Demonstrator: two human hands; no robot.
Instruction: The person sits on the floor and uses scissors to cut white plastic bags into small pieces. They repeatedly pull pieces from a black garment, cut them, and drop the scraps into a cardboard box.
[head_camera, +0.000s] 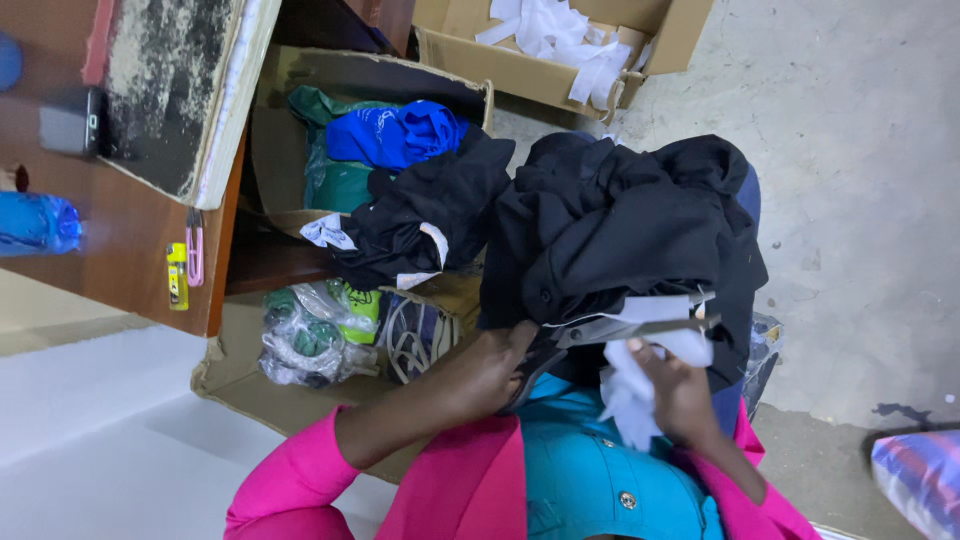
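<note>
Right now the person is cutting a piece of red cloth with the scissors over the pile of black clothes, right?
Not quite: the cloth is white, not red. The head view shows the left hand working the scissors while the right hand holds the white piece, over the pile of black clothes on the lap.
</note>
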